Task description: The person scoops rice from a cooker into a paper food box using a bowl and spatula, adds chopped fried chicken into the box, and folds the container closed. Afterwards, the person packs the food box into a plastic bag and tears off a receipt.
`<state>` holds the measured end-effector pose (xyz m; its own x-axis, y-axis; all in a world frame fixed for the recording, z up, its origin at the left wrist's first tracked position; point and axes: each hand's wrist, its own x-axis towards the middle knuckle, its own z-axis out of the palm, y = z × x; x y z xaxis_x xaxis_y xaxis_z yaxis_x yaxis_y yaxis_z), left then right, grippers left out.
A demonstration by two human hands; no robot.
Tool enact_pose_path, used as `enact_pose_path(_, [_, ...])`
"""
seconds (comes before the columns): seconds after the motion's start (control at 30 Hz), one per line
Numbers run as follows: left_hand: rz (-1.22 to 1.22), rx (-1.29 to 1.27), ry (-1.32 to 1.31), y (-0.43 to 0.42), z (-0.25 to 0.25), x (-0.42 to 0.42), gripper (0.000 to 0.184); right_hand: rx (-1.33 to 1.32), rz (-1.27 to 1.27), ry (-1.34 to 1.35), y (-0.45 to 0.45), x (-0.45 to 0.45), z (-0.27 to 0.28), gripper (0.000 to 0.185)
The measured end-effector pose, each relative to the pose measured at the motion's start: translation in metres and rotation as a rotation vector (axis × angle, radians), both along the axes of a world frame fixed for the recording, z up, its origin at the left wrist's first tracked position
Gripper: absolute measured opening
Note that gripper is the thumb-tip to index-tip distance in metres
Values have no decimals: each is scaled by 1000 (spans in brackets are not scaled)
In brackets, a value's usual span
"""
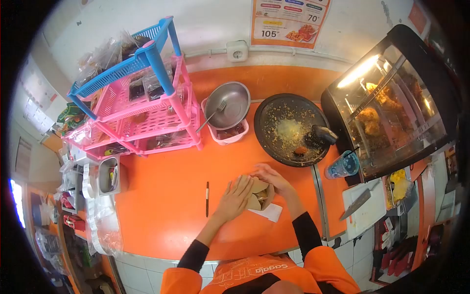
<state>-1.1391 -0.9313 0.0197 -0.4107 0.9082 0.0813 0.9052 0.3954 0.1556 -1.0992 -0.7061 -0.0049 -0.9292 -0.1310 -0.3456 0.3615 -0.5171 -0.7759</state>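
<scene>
An open brown cardboard food box [263,198] stands on the orange table in front of me, its flaps up and some food visible inside. My left hand [237,197] lies along the box's left side, fingers stretched flat against a flap. Around the far right side of the box curves my right hand [272,177], its fingers bent over the rim. A white slip of paper [270,212] lies partly under the box. To the left of my left hand, a dark pen [207,199] rests on the table.
Behind the box sits a black stone mortar [267,139] with a pestle [324,134]. A blue cup [342,165] and a lit fried chicken display case [391,108] stand right, near a knife [356,204]. At left are a pink rack [142,125] and a metal bowl [235,98].
</scene>
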Motion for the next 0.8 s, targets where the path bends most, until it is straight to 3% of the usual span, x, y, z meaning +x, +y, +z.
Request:
enact_pose_path(0.03, [0,23,-138,-1,9,1,72,3,-3,1,1,10,0,50])
enact_pose_path(0.1, [-3,49,-278,-4,13,4,70,-295,-178,139,-2,39,1,47])
enact_pose_path(0.2, [13,198,-410,-4,-6,15,66,-98,-185,165,-23,64,12,49])
enact_pose_path(0.23, [37,350,-593,-4,-16,21,63,-96,-190,166,-33,64,-1,49])
enact_pose_path(0.27, [62,503,-777,-4,-21,25,60,190,-263,180,-44,60,-22,49])
enact_pose_path(0.3, [59,504,-777,-4,-18,24,60,478,-332,193,-52,55,-26,49])
enact_pose_path(0.33, [44,497,-813,-6,-15,22,56,479,-332,191,-54,55,-28,49])
enact_pose_path(0.4, [32,488,-846,-8,-2,12,52,1441,-486,281,-60,54,-11,46])
enact_pose_path(0.53, [-41,235,-909,0,20,-32,43,1203,-295,296,-58,66,1,42])
enact_pose_path(0.6, [-84,105,-898,8,13,-47,39,931,-176,265,-60,75,4,37])
enact_pose_path(0.7, [-145,-13,-865,18,-7,-52,28,791,-209,257,-62,80,-9,35])
enact_pose_path(0.8, [-138,-77,-849,22,-15,-44,18,861,-268,250,-70,80,-21,34])
